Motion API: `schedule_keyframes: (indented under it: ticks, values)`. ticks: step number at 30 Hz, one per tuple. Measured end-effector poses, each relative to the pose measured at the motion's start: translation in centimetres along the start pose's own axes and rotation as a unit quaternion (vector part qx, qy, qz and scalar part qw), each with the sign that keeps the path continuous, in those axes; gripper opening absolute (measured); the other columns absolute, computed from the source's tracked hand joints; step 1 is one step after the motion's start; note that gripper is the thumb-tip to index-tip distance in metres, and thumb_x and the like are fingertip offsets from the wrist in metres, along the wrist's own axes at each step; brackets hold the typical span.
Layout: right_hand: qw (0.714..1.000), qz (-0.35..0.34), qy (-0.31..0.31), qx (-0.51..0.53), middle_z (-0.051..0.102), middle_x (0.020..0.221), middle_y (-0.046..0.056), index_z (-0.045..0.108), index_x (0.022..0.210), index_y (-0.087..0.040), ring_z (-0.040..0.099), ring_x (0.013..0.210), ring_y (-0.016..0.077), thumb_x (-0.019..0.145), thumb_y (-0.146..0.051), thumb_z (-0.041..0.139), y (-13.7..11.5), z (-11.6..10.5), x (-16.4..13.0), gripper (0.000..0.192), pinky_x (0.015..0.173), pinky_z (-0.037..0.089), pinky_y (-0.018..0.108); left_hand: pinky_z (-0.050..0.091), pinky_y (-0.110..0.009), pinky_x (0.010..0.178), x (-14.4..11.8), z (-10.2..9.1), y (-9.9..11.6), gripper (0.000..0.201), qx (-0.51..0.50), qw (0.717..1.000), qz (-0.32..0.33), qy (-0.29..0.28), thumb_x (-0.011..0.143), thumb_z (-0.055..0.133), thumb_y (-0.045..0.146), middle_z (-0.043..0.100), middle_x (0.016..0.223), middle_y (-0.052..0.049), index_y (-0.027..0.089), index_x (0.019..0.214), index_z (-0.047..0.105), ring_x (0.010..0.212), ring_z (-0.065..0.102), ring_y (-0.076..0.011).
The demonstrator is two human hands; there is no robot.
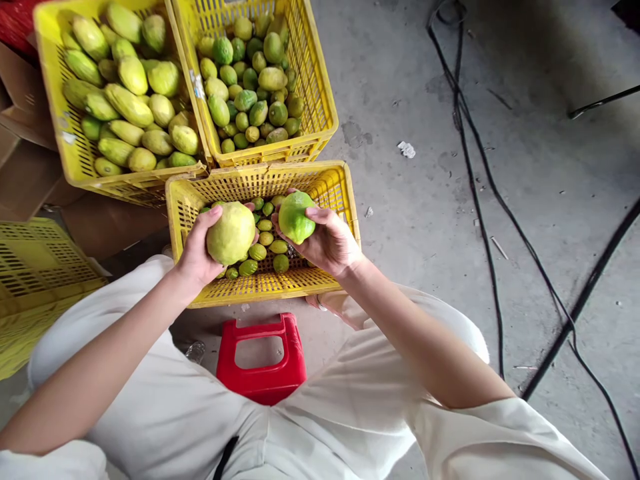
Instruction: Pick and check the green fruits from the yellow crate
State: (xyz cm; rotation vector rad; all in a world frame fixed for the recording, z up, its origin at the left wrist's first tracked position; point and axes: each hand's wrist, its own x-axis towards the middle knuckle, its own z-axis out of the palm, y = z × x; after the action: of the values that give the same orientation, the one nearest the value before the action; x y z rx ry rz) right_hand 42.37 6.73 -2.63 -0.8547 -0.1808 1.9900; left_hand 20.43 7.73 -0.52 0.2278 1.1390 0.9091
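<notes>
Wraps fingers and thumb of the left hand round a large pale fruit, with the thumb at the upper left side and fingertips just showing past the right side, so spread as wide as the fruit and fully occupied. Cups in the right hand a smaller green fruit, with the thumb on the right side and other fingers passing beneath to show at the left. Holds both side by side over the near yellow basket, pale to the left, green to the right, with a narrow gap between and no contact visible. Shows through and below that gap a scatter of small fruits lower down inside the same basket; cannot tell from one view how far below. Turns the green fruit's nubbed tip back toward the body, with the long axis running roughly fore and aft; offers no clear long axis in the pale fruit, almost round from above. Faces, straight ahead of both held fruits and past the basket's far wall, the right yellow crate, filled with mostly small, roundish green and yellowish fruit. Has ahead and to the left, closer to the left hand than to the other, the left yellow crate, heaped with bigger, often elongated fruit. Touches with neither hand the red plastic stool between the knees, nearer the body than the basket.
</notes>
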Motion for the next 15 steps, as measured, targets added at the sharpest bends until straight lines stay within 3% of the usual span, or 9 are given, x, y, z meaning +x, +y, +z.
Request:
schedule_keyframes:
  ticks: [4,7,12,15]
  values:
    - [0.999,0.005,0.036,0.005,0.085,0.105,0.0,0.071,0.125,-0.031,0.086,0.109,0.0246,0.087,-0.035,0.094,-0.2,0.1,-0.1,0.045,0.095,0.077,0.039,0.068,-0.045,0.113,-0.5,0.9,0.5,0.026,-0.039,0.999,-0.021,0.031,0.105,0.06,0.04,0.089,0.116,-0.009,0.024,0.116,0.078,0.138,0.079,-0.0362]
    - [0.999,0.009,0.043,0.008,0.084,0.102,0.0,0.072,0.119,-0.03,0.085,0.105,0.0244,0.096,-0.044,0.086,-0.5,0.0,0.0,0.03,0.085,0.077,0.036,0.069,-0.047,0.111,-1.1,1.8,1.1,0.038,-0.061,0.996,-0.047,0.043,0.11,0.053,0.049,0.089,0.113,-0.012,0.022,0.122,0.078,0.136,0.08,-0.0383]
    - [0.998,0.017,0.052,0.036,0.089,0.12,0.009,0.075,0.123,-0.027,0.083,0.127,0.0356,0.096,-0.047,0.075,-0.9,-0.4,0.2,0.033,0.104,0.076,0.058,0.071,-0.049,0.106,-1.3,2.4,1.7,0.053,-0.084,0.994,-0.054,0.043,0.113,0.039,0.05,0.085,0.095,-0.013,0.016,0.132,0.076,0.117,0.084,-0.0354]
    - [0.998,0.018,0.053,0.043,0.089,0.122,0.009,0.075,0.128,-0.027,0.084,0.125,0.0353,0.096,-0.043,0.077,-0.7,-0.4,0.3,0.036,0.107,0.075,0.06,0.071,-0.044,0.103,-1.4,2.5,1.8,0.046,-0.087,0.994,-0.055,0.02,0.113,0.042,0.042,0.085,0.096,-0.011,0.018,0.134,0.074,0.111,0.084,-0.0319]
